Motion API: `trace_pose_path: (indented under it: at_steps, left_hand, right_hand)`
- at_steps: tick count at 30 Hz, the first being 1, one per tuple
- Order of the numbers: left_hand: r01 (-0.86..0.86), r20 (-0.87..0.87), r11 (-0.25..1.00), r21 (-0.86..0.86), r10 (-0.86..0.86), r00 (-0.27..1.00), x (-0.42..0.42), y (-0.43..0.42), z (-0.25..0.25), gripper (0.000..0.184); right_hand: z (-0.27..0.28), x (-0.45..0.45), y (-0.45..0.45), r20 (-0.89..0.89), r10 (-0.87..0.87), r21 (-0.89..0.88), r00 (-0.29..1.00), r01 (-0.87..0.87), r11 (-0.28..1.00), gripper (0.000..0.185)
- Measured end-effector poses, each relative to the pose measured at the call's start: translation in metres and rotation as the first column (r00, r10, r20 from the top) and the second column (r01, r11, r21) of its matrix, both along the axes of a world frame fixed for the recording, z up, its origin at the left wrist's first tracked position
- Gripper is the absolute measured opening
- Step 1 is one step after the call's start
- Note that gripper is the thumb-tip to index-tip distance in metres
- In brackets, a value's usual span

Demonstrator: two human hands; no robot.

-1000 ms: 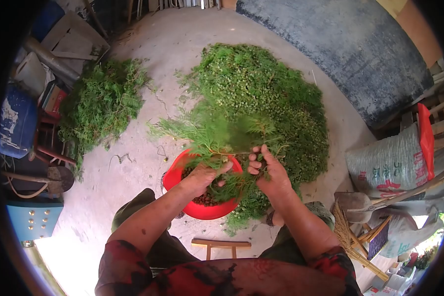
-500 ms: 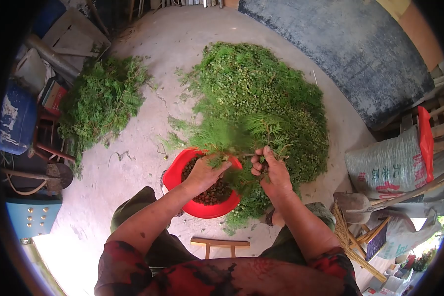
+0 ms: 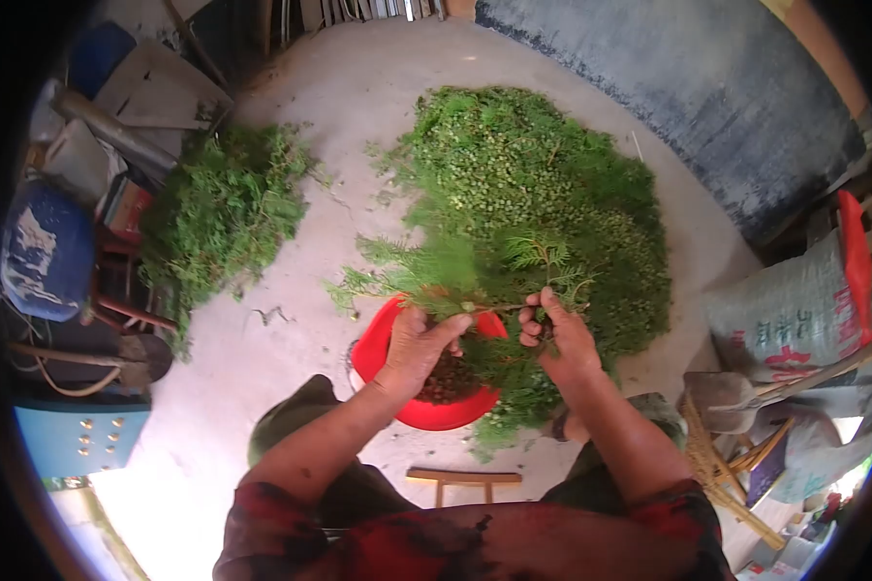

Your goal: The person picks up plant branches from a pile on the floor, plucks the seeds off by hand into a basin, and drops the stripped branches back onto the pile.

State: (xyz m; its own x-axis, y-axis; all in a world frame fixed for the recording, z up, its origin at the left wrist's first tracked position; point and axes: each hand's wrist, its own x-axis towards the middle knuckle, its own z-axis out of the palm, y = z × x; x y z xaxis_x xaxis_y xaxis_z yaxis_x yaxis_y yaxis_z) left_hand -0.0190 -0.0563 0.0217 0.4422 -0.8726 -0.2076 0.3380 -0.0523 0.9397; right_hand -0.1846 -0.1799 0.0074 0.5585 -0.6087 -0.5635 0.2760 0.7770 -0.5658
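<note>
A leafy green branch point(image 3: 426, 283) stretches between my hands above a red basin point(image 3: 438, 416). My left hand point(image 3: 421, 347) is over the basin's left part, its fingers closed on the branch's foliage near a small round cone. To the right, my right hand point(image 3: 560, 334) grips the branch's stem, thumb pressed to the curled fingers. Small brown round pieces point(image 3: 451, 381) lie inside the basin, partly hidden by my left hand and the foliage. Just beyond my hands spreads a large heap of green sprigs with round cones point(image 3: 513, 165).
A second pile of green branches point(image 3: 228, 208) lies at the left. Near my knees is a wooden stool point(image 3: 463, 476). A filled woven sack point(image 3: 794, 315) and a shovel point(image 3: 722, 399) stand at the right, a blue container point(image 3: 44, 252) at the left.
The whole view has shifted, so the scene sits further right. My left hand has turned more upright, with its thumb toward the branch. My right hand keeps its grip.
</note>
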Motion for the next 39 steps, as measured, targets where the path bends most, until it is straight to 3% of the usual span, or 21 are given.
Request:
trace_pose_path:
  at_steps: [4,7,8,10,13,14,17,18,22,25,28,31,33,34,37,38,39]
  left_hand:
    - [-0.067,0.059,0.996,-0.063,0.071,0.996,0.01,0.005,0.006,0.015]
    - [0.246,-0.005,0.956,0.163,-0.248,0.969,0.04,0.009,0.014,0.009]
    - [0.291,0.221,0.933,0.211,-0.336,0.916,0.042,0.01,0.005,0.009]
    - [0.334,0.6,0.877,0.346,-0.48,0.64,0.041,0.015,-0.012,0.01]
    - [0.035,0.784,0.988,0.153,-0.143,0.604,0.029,0.007,-0.006,0.009]
    - [0.033,0.838,0.997,0.064,-0.072,0.54,0.028,0.002,0.003,0.013]
    - [0.137,0.871,0.99,-0.042,-0.031,0.489,0.017,-0.003,0.015,0.02]
    - [0.169,0.894,0.986,0.014,-0.088,0.44,0.011,-0.004,0.026,0.026]
    - [0.202,0.999,0.979,0.035,-0.041,0.025,0.009,-0.007,0.024,0.032]
    - [0.164,0.995,0.982,0.094,-0.086,-0.055,0.008,-0.009,0.02,0.024]
    - [0.167,0.994,0.983,0.076,-0.062,-0.086,0.011,-0.008,0.012,0.029]
    - [0.251,0.917,0.967,-0.032,-0.071,0.391,0.017,-0.01,0.009,0.022]
    - [0.152,0.501,0.987,0.046,-0.155,0.851,0.019,-0.01,0.01,0.016]
    - [0.123,0.206,0.986,0.109,-0.144,0.968,0.021,-0.009,0.011,0.014]
    - [0.082,0.08,0.974,0.213,-0.101,0.992,0.048,-0.005,0.001,0.015]
    - [0.134,0.233,0.907,0.399,-0.242,0.942,0.053,-0.005,-0.001,0.016]
    - [0.047,0.611,0.957,0.288,-0.221,0.76,0.05,-0.005,-0.001,0.017]
  right_hand:
    - [-0.011,-0.01,-0.022,0.059,-0.153,0.038,0.986,0.151,0.988,0.022]
    - [-0.01,-0.02,-0.036,0.08,-0.163,-0.058,0.983,0.168,0.984,0.023]
    - [-0.007,-0.019,-0.034,0.072,-0.161,-0.06,0.984,0.166,0.984,0.023]
    - [0.0,-0.017,-0.029,0.045,-0.139,-0.105,0.989,0.143,0.984,0.023]
    - [0.006,-0.014,-0.024,0.015,-0.102,-0.133,0.995,0.103,0.986,0.023]
    - [0.007,-0.013,-0.022,0.011,-0.093,-0.14,0.996,0.093,0.986,0.023]
    - [0.009,-0.009,-0.009,-0.012,-0.026,-0.153,1.0,0.024,0.988,0.025]
    - [0.009,-0.008,-0.004,0.01,-0.005,-0.149,1.0,0.007,0.989,0.026]
    - [0.016,-0.003,0.012,-0.002,0.064,-0.061,0.998,-0.064,0.996,0.026]
    - [0.017,-0.004,0.012,0.017,0.076,-0.018,0.997,-0.075,0.997,0.026]
    - [0.018,-0.005,0.011,0.007,0.083,-0.043,0.997,-0.082,0.996,0.025]
    - [0.017,-0.007,0.003,-0.073,0.096,-0.133,0.993,-0.106,0.986,0.024]
    - [0.02,-0.011,-0.001,-0.097,0.107,-0.168,0.99,-0.122,0.978,0.024]
    - [0.021,-0.012,-0.002,-0.109,0.115,-0.183,0.987,-0.133,0.974,0.024]
    - [0.017,-0.021,-0.013,-0.154,0.096,-0.258,0.983,-0.134,0.957,0.025]
    - [0.019,-0.021,-0.013,-0.187,0.113,-0.276,0.976,-0.162,0.947,0.025]
    - [0.018,-0.022,-0.014,-0.228,0.133,-0.305,0.965,-0.2,0.931,0.024]
